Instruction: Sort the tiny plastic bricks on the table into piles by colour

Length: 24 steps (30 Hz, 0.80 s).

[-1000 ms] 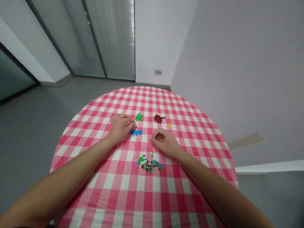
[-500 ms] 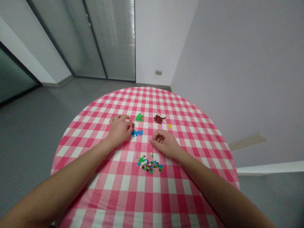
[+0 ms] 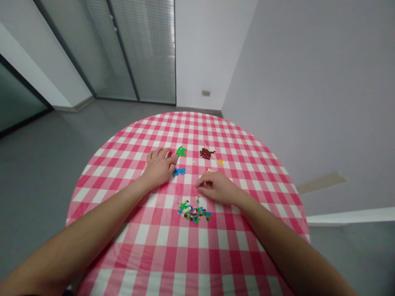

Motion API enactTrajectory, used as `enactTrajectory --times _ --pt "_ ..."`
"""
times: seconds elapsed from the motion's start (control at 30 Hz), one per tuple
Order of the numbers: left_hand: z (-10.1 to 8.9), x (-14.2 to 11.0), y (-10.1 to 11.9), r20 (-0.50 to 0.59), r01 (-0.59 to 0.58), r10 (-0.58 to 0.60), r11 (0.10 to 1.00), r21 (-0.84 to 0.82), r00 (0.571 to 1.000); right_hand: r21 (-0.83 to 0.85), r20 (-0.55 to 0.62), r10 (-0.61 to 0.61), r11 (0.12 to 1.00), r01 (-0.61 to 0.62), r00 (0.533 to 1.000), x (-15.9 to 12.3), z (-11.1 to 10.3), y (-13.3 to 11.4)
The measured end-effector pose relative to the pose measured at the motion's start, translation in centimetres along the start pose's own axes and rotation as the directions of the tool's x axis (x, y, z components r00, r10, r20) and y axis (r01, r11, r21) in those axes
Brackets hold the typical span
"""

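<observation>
Small loose pieces, too small for individual poses to be told, in separate groups; on a clock centred on the tiny whitish pieces (image 3: 194,162), green pieces (image 3: 181,151) are heaped between 10 and 11 o'clock, dark brown pieces (image 3: 206,153) heaped at 2, yellow pieces (image 3: 220,162) clustered at 3, cream pieces (image 3: 210,170) at 4, partly hidden, and blue pieces (image 3: 179,171) at 8. Mixed pile (image 3: 195,214), farthest out at 6 o'clock: green, blue, dark brown and cream jumbled, loosely spread.
</observation>
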<state>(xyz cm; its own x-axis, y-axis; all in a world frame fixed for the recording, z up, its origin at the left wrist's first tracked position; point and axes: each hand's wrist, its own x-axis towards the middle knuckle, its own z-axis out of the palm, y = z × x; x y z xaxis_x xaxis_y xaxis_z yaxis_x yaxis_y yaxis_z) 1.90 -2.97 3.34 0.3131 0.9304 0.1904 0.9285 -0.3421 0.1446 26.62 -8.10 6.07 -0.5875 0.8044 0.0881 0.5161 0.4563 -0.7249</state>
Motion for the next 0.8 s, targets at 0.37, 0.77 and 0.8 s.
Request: enactTrajectory --times 0.37,0.77,0.8 --pt "0.6 0.1 -0.5 -0.15 -0.002 -0.011 0.996 -0.086 0.989 -0.119 0.281 -0.155 0.974 0.195 0.947 -0.2 0.1 0.8" --pt "0.3 -0.1 -0.4 -0.181 -0.009 -0.021 0.986 -0.164 0.983 -0.296 -0.168 0.115 0.941 -0.162 0.979 -0.2 -3.1 2.3" --pt "0.3 -0.1 -0.4 -0.18 -0.01 -0.02 0.986 -0.165 0.983 -0.314 -0.193 0.167 0.923 -0.222 0.967 -0.3 -3.6 3.0"
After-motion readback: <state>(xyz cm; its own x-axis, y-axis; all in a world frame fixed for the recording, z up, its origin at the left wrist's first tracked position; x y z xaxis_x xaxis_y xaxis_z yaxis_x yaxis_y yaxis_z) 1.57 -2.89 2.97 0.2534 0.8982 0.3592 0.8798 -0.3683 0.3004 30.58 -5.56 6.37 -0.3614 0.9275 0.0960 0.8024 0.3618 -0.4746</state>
